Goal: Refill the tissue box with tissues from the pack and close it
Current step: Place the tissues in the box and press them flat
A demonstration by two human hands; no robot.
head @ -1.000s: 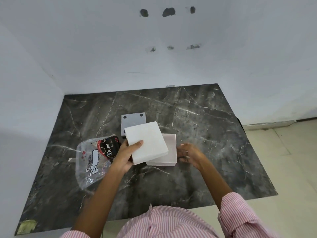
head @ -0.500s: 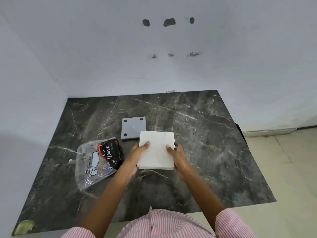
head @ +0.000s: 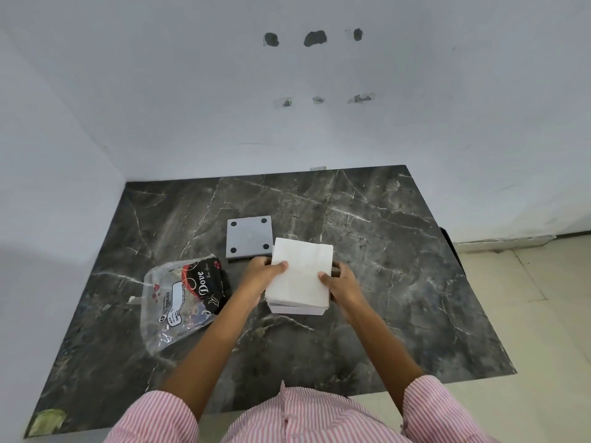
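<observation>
A white stack of tissues point(head: 302, 271) lies square over the white tissue box point(head: 297, 309), of which only the near wall shows beneath it. My left hand point(head: 260, 276) grips the stack's left edge with the thumb on top. My right hand point(head: 340, 282) grips its right edge the same way. The grey square lid point(head: 249, 236), with black dots at its corners, lies flat on the table just behind and left of the box. The clear plastic tissue pack point(head: 184, 297) with a black label lies crumpled to the left.
Everything rests on a dark marble table point(head: 399, 251) pushed into a corner of white walls. A tiled floor point(head: 527, 314) lies to the right of the table's edge. A yellowish scrap point(head: 48, 422) sits at the near left corner.
The tissue stack was tilted in my left hand alone to the box's left; it moved right onto the box, and my right hand came in to grip its right edge.
</observation>
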